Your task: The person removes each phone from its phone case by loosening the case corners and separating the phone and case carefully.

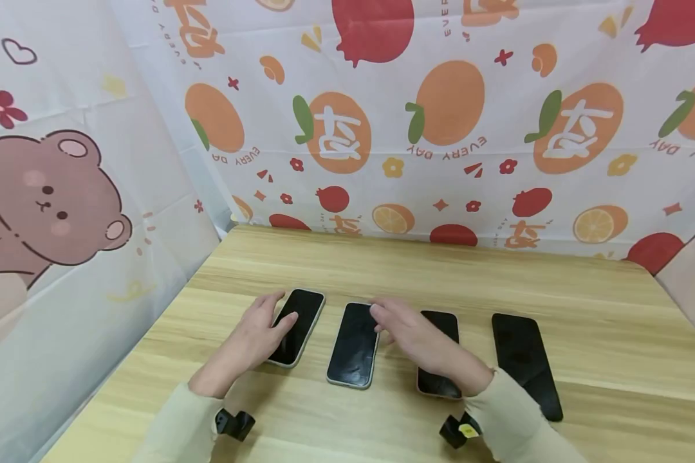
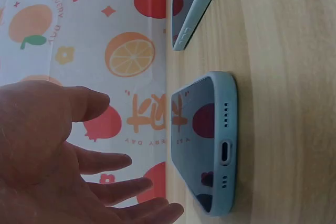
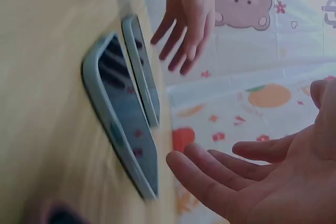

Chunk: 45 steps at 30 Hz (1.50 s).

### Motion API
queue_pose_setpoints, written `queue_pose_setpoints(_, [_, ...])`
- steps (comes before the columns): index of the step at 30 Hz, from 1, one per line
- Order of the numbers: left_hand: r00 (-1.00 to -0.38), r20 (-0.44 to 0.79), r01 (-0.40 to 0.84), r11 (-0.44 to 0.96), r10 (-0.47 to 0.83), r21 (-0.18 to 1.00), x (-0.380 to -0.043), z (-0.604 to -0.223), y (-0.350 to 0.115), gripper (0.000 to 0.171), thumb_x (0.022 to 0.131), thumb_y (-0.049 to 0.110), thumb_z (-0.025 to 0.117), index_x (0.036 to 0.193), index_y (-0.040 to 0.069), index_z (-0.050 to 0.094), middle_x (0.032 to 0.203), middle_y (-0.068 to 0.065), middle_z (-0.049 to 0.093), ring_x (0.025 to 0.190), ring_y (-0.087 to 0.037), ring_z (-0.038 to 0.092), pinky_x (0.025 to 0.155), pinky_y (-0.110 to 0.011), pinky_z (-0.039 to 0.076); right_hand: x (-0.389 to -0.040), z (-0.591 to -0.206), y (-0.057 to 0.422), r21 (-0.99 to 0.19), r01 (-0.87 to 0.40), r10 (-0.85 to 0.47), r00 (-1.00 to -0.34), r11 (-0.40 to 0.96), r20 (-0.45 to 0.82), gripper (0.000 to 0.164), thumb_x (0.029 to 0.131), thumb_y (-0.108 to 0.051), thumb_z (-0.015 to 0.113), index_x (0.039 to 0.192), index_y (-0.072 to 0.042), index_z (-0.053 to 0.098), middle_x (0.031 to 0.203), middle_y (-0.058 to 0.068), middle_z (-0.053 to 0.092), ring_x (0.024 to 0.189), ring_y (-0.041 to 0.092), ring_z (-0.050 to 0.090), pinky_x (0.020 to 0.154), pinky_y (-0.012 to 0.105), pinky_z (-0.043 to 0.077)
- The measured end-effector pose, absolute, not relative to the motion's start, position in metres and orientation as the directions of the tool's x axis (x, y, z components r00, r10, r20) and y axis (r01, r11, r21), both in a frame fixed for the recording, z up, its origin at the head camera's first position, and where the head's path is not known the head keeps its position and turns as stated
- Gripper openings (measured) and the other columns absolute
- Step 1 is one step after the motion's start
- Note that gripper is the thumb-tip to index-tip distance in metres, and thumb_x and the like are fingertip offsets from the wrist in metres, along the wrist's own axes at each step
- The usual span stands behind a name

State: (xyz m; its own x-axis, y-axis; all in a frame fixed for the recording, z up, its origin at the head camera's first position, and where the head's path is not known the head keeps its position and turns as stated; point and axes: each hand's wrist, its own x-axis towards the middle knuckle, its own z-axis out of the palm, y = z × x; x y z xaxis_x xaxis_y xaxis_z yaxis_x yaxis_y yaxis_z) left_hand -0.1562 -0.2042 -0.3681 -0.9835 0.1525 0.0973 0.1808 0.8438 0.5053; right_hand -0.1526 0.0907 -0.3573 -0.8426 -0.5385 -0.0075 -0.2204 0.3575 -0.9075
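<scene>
Four phones [image 1: 354, 345] on wood table [image 1: 602, 308]; both hands open: left [image 1: 259, 334], right [image 1: 417, 337] hover over them.

1. Table [image 1: 440, 276]: light wood, pale yellow-brown grain.
2. Leftmost phone [image 1: 296, 326]: black screen, pale blue-grey case.
3. Second phone [image 1: 354, 344]: black screen, same pale blue-grey case.
4. Third phone [image 1: 440, 350]: black screen, pinkish-tan edge.
5. Rightmost phone [image 1: 526, 363]: all black.
6. Back cloth [image 1: 440, 128]: white, printed with orange oranges, red pomegranates, green leaves, small red and yellow flowers.
7. Left cloth [image 1: 64, 212]: white with a brown bear with pink cheeks.
8. Sleeves [image 1: 179, 427]: pale cream-green.
</scene>
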Motion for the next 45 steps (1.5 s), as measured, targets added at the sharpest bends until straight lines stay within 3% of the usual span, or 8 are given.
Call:
queue_pose_setpoints(8, [-0.985,0.063,0.168,0.848,0.158,0.502,-0.156,-0.37,-0.201,0.054,0.101,0.025,0.053,0.143,-0.007,0.042,0.142,-0.034,0.045,0.133,-0.049,0.043,0.11,-0.06,0.036,-0.155,-0.358,0.048,-0.964,-0.062,-0.539,-0.838,0.259,-0.091,0.065,0.106,-0.05,0.029,0.146,-0.001,0.041,0.14,0.023,0.049,0.111,0.033,0.062,0.08,0.038,0.061])
queue_pose_setpoints(27, [-0.992,-0.009,0.105,0.862,0.126,0.496,-0.158,-0.372,-0.196,0.05,0.1,0.025,0.054,0.145,0.006,0.046,0.14,-0.031,0.048,0.128,-0.051,0.046,0.105,-0.062,0.039,-0.161,-0.372,0.007,-0.969,0.081,-0.525,-0.828,0.232,-0.194,0.074,0.101,-0.06,0.036,0.148,-0.003,0.04,0.138,0.022,0.05,0.11,0.035,0.062,0.078,0.041,0.061])
queue_pose_setpoints(33, [-0.994,-0.069,0.046,0.877,0.09,0.478,-0.161,-0.373,-0.196,0.053,0.1,0.026,0.054,0.146,0.002,0.043,0.14,-0.033,0.048,0.128,-0.051,0.046,0.104,-0.063,0.04,-0.162,-0.378,-0.006,-0.96,0.132,-0.528,-0.812,0.247,-0.247,0.073,0.101,-0.061,0.038,0.141,-0.001,0.047,0.117,0.025,0.062,0.095,0.035,0.069,0.08,0.044,0.06])
queue_pose_setpoints(35, [-0.994,-0.079,0.03,0.879,0.077,0.476,-0.163,-0.373,-0.196,0.054,0.099,0.026,0.054,0.145,0.001,0.043,0.139,-0.034,0.048,0.127,-0.05,0.047,0.103,-0.062,0.041,-0.162,-0.378,-0.01,-0.957,0.149,-0.532,-0.805,0.25,-0.264,0.071,0.101,-0.059,0.039,0.14,-0.001,0.048,0.114,0.026,0.064,0.093,0.037,0.07,0.081,0.045,0.06])
queue_pose_setpoints(41, [-0.994,-0.089,0.018,0.897,0.064,0.442,-0.165,-0.373,-0.2,0.051,0.098,0.024,0.056,0.141,-0.002,0.046,0.128,-0.031,0.058,0.119,-0.045,0.055,0.096,-0.057,0.047,-0.161,-0.378,-0.022,-0.954,0.185,-0.538,-0.793,0.234,-0.286,0.067,0.102,-0.045,0.049,0.146,0.006,0.04,0.142,0.023,0.049,0.106,0.034,0.066,0.081,0.043,0.06])
queue_pose_setpoints(45, [-0.994,-0.096,-0.001,0.911,0.043,0.412,-0.168,-0.373,-0.203,0.05,0.098,0.023,0.056,0.138,-0.006,0.048,0.12,-0.028,0.062,0.112,-0.04,0.059,0.092,-0.054,0.048,-0.161,-0.378,-0.027,-0.954,0.178,-0.528,-0.801,0.241,-0.282,0.069,0.099,-0.032,0.054,0.148,0.012,0.031,0.13,0.025,0.056,0.107,0.028,0.064,0.083,0.042,0.06])
